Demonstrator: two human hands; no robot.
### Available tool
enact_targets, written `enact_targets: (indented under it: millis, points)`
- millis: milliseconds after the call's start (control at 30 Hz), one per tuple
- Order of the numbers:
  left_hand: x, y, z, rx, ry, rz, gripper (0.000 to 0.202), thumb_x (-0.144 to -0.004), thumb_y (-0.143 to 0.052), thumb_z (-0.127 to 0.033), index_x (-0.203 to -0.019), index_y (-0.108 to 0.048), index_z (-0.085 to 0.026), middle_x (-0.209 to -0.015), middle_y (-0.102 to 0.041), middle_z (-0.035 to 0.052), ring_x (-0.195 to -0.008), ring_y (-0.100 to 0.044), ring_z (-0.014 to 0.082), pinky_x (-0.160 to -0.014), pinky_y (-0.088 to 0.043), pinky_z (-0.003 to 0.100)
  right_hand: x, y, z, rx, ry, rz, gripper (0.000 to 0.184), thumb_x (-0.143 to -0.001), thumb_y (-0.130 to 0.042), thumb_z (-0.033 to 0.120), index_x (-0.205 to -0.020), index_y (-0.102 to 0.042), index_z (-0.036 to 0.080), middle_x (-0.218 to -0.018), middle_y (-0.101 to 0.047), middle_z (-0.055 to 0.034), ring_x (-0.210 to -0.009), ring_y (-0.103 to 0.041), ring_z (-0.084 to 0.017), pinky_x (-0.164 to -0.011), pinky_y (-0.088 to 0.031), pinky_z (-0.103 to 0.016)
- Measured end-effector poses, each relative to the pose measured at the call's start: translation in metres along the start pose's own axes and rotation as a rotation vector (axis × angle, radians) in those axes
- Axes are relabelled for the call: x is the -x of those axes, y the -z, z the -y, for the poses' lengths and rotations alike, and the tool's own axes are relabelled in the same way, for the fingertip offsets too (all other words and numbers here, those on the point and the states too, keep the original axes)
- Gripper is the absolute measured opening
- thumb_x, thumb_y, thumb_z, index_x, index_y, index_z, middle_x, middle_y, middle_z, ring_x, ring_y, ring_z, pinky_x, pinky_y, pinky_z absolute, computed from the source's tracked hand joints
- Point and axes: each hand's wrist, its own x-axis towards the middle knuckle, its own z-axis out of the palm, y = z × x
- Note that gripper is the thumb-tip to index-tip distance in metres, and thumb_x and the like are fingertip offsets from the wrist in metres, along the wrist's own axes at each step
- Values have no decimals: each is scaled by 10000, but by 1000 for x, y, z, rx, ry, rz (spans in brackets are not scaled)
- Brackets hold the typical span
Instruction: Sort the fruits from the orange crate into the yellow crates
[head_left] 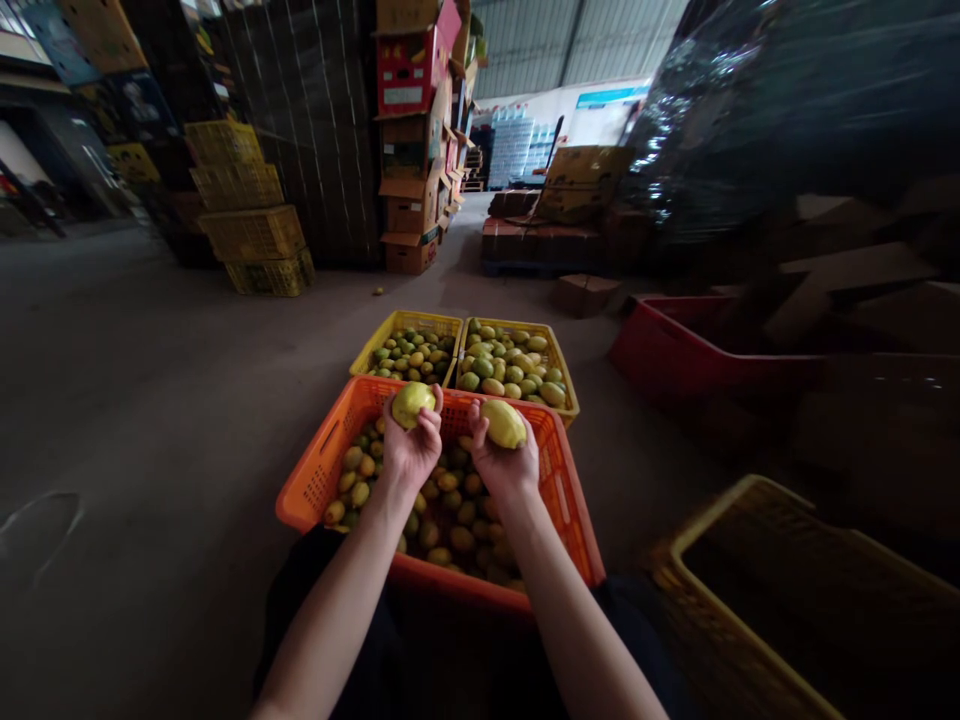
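Note:
Above the orange crate (561,470), my left hand (410,458) is closed around a yellow-green lemon (413,404). Beside it, my right hand (511,470) grips another yellow lemon (503,424), lying across the palm and fingers. The two hands are apart, palms turned up. Beneath them, many green and yellow fruits (450,500) that look like lemons lie in the orange crate, partly hidden by my forearms. Just beyond its far rim stand a left yellow crate (369,346) with smaller, greener fruits and a right yellow crate (568,388) with larger, yellower ones.
A yellow crate (739,500) stands by my right knee. Behind it is a red bin (675,345) with cardboard near it. Stacked yellow crates (251,235) and cardboard boxes (409,215) rise at the back. A small fruit (378,291) lies on the floor.

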Motion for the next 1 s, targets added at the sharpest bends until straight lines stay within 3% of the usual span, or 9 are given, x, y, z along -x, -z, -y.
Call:
enact_targets:
  millis: [133, 300, 467, 633, 833, 1000]
  points:
    - [1, 2, 0, -20, -10, -25, 389, -895, -439, -397, -1174, -545, -146, -974, -644, 94, -517, -540, 40, -452, -460, 94, 0, 0, -4, 64, 22, 51, 266, -853, -381, 288, -894, -597, 138, -751, -672, -72, -564, -585, -121, -431, -484, -191]
    - [1, 0, 3, -36, -23, -48, 321, -899, -433, -347, -1083, -584, -132, -714, -563, 32, -459, -462, 50, -401, -413, 110, -4, 1, -11, 166, 41, -2, 232, -832, -393, 285, -805, -583, 153, -666, -651, -54, -508, -554, -144, -382, -416, -217]
    - [-5, -2, 7, -28, -27, -74, 393, -914, -374, -429, -969, -577, -97, -855, -596, 99, -549, -499, 74, -462, -455, 155, -10, 11, -11, 189, 71, 18, 160, -741, -451, 234, -794, -571, 142, -727, -667, -88, -655, -634, -189, -527, -519, -280]
    - [-10, 0, 8, -134, -13, -159, 379, -916, -383, -430, -878, -577, -106, -836, -594, 102, -604, -528, 106, -495, -482, 189, -13, 17, -5, 182, 94, 27, 150, -703, -518, 210, -838, -567, 167, -767, -680, -65, -788, -661, -207, -683, -579, -332]
    - [-11, 0, 8, -161, 11, -172, 403, -914, -372, -428, -875, -596, -96, -790, -595, 100, -593, -521, 109, -500, -486, 196, -9, 9, -5, 163, 22, -31, 203, -868, -442, 298, -883, -584, 154, -766, -695, -77, -739, -675, -170, -653, -587, -259]
    - [-12, 2, 8, -173, 14, -163, 424, -909, -376, -436, -852, -605, -84, -748, -577, 97, -593, -521, 114, -502, -484, 195, -7, 6, -8, 179, 33, 8, 235, -889, -464, 321, -861, -597, 129, -703, -690, -69, -636, -662, -162, -623, -583, -258]
